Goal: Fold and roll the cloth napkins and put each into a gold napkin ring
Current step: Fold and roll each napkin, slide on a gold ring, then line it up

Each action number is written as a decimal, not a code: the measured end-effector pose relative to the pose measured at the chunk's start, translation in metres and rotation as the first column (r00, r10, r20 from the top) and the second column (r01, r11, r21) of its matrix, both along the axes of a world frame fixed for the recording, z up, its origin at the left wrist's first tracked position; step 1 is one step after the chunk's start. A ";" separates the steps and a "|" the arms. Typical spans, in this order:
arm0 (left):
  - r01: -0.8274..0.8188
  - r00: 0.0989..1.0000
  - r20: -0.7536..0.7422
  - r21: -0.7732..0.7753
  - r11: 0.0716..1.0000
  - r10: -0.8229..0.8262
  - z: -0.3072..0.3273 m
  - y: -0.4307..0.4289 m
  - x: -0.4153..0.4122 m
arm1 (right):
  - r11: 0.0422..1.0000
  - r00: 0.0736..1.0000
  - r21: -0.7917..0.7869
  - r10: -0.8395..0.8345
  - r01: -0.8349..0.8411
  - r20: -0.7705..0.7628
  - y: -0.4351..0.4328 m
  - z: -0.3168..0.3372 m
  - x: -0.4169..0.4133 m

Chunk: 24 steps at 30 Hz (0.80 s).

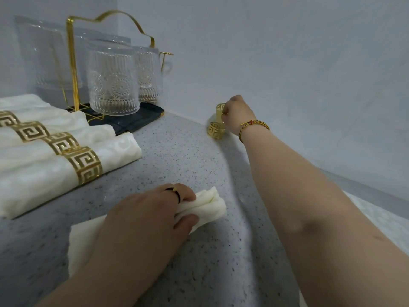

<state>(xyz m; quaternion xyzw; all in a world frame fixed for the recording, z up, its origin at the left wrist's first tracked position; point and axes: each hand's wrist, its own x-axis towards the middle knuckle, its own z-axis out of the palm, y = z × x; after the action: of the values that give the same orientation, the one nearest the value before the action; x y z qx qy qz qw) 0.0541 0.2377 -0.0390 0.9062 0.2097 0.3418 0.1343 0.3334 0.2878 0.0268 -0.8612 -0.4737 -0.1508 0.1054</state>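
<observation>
My left hand [146, 216] grips a rolled white cloth napkin [205, 203] lying on the grey speckled counter, near the front. Far off by the wall, my right hand [238, 114] pinches a gold napkin ring [220, 110] that sits on top of a second gold ring [215, 130]. At the left lie several rolled white napkins [33, 173], each inside a gold ring with a key pattern [85, 165].
A gold wire rack [73, 63] with patterned clear glasses [112, 85] stands on a dark tray [141, 120] at the back left. The pale wall [287, 63] runs close behind the rings. A white patterned cloth [385, 220] lies at the right edge.
</observation>
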 end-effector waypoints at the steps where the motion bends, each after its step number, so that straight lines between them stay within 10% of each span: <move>1: 0.011 1.000 -0.028 -0.049 0.999 -0.012 0.000 -0.004 0.002 | 0.999 1.000 0.031 0.014 -0.014 -0.006 -0.007 0.005 -0.003; 24: -0.102 0.972 -0.220 -0.100 0.990 0.078 0.026 -0.069 -0.013 | 0.972 0.872 0.224 0.054 0.065 -0.486 -0.354 -0.043 -0.145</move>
<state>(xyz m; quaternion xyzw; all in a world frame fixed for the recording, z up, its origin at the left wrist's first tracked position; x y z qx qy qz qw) 0.0414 0.1692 -0.0128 0.9186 0.2824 0.2351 0.1452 0.1884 -0.0661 -0.0162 -0.8541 -0.4082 0.0169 0.3218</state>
